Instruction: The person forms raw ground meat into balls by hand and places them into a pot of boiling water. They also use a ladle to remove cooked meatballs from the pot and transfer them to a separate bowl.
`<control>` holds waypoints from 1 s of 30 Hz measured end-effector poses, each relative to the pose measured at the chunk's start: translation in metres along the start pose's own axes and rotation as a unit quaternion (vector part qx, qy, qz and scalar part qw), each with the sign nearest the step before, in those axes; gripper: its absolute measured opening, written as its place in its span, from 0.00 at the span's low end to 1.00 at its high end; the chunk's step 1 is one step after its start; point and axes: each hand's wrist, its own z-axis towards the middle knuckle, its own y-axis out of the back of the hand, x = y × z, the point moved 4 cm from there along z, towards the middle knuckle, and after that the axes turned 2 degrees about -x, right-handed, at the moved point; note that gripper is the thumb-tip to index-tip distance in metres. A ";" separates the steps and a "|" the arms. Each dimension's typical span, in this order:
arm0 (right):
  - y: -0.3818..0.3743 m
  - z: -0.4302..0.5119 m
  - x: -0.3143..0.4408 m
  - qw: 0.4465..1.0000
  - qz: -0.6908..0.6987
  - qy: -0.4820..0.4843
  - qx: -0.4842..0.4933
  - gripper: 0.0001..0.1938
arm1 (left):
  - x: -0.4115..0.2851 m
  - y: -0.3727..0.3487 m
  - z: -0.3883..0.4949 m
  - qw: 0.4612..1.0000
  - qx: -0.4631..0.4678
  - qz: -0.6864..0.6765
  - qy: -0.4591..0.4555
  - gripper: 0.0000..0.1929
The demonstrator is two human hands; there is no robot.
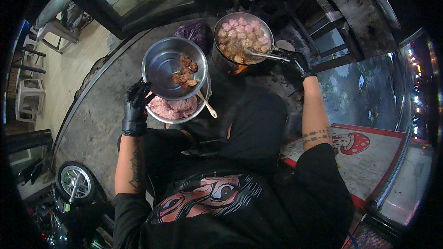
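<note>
My left hand [138,95], in a black glove, grips the rim of a steel bowl [155,65] that holds several browned meatballs [185,72]. Beneath it, partly covered, is a larger metal bowl [199,110] of raw minced meat [171,108] with a light-handled utensil [209,106] leaning out. My right hand [297,63], also gloved in black, holds the handle area of a metal spoon or ladle [266,54]. The utensil's end lies in bubbling oil among many pale and pinkish meatballs [242,33] in a round pan [217,43]. Flame [239,70] shows below the pan.
A dark plastic bag [190,31] lies behind the bowls on the concrete floor [97,100]. A motorbike wheel [74,181] stands at lower left, with plastic stools [57,34] beyond. A red-edged board [370,166] with a painted mushroom is at my right.
</note>
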 end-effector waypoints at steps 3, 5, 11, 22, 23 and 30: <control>0.010 0.001 0.001 0.996 -0.052 -0.025 0.066 0.21 | 0.007 0.008 0.000 1.000 -0.026 -0.007 0.008 0.19; 0.007 0.002 0.004 0.991 -0.084 -0.057 0.086 0.20 | 0.011 0.012 0.001 0.999 -0.041 -0.008 0.020 0.18; -0.015 0.017 0.017 0.988 -0.142 -0.042 0.039 0.22 | 0.009 0.012 0.000 0.999 -0.033 -0.025 0.022 0.16; 0.030 0.020 0.026 0.985 -0.159 -0.009 -0.062 0.20 | -0.001 0.005 0.000 0.999 -0.027 -0.032 0.021 0.19; 0.037 0.022 0.022 0.982 -0.179 -0.040 -0.035 0.18 | -0.001 0.006 0.001 0.999 -0.040 -0.015 0.032 0.19; 0.036 0.024 0.047 0.964 -0.253 0.045 -0.075 0.13 | -0.004 0.008 -0.002 0.999 -0.034 -0.016 0.008 0.16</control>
